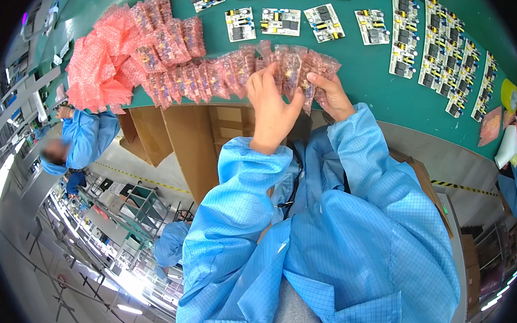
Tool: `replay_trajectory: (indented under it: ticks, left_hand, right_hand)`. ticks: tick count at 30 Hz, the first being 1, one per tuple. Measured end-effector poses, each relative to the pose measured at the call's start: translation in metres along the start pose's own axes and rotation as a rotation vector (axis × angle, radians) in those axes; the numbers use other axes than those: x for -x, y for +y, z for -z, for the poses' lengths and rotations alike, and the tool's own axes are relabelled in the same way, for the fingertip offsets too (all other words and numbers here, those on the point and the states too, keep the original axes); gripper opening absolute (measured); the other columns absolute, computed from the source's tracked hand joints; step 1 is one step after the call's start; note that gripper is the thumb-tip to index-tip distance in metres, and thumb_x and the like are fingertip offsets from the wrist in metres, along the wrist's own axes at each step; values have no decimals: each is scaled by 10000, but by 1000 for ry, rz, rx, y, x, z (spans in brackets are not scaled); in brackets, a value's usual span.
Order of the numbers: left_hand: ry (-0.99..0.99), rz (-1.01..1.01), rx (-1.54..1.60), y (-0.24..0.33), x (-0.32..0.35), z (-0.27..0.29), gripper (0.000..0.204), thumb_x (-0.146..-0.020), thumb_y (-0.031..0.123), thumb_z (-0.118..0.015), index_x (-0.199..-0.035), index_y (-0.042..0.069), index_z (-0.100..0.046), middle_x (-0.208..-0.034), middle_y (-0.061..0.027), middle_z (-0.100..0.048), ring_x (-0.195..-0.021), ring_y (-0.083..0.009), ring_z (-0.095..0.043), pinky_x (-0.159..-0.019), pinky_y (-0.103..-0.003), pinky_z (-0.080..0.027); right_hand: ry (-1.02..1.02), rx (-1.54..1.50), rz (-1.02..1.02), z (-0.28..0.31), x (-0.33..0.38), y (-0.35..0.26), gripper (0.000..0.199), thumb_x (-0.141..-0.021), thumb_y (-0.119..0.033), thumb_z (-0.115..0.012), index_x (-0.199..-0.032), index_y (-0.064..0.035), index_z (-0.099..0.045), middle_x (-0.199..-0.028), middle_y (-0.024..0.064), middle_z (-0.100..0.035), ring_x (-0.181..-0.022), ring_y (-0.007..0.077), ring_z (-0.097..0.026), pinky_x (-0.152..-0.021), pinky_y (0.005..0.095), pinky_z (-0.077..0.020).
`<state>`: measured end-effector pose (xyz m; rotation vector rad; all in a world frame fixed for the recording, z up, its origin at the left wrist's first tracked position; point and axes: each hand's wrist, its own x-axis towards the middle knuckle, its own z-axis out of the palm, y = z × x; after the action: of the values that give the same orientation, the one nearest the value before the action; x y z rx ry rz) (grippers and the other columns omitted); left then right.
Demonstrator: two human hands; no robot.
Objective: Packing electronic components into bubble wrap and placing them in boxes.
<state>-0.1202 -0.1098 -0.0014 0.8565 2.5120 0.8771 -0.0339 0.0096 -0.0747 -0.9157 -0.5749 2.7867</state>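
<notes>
At the table's near edge stands a row of pink bubble bags [234, 72] with circuit boards inside. My left hand [272, 109] reaches over the row's right end, fingers bent, thumb spread to the right, with several bagged boards between them. Beside it my right hand [332, 96] pinches a bagged circuit board [308, 84] between thumb and fingers, its lower end hanging past the table edge. The right fingertips are partly hidden behind the bag. Loose pink bubble bags [102, 54] lie heaped at the left, next to more filled bags [165, 34].
Bare circuit boards [280, 22] lie on the green table [359, 70], with longer board panels [404, 37] at the right. A yellow tape roll [509, 96] sits at the right edge. Cardboard boxes [191, 142] stand below the table. Another person [85, 139] works at the left.
</notes>
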Motion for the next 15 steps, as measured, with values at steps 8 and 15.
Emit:
replay_trajectory:
  ticks: [8, 15]
  left_hand:
    - [145, 45, -179, 1, -6, 4, 510, -818, 222, -709, -1224, -25, -525, -1265, -244, -448, -1235, -389, -381, -1033, -464, -314]
    - [31, 189, -331, -6, -4, 22, 333, -847, 167, -644, -1106, -34, -588, -1012, -204, -577, -901, -386, -592, -768, -448, -493]
  right_hand:
    - [-101, -103, -136, -3, -5, -4, 529, -840, -47, -687, -1326, -30, -479, -1189, 96, -609, -1068, 211, -620, -904, 362, -530]
    - [-137, 63, -121, -2, -15, -3, 599, -844, -42, -673, -1387, 9, -425, -1324, 124, -538, -1197, 230, -549, -1016, 367, -460]
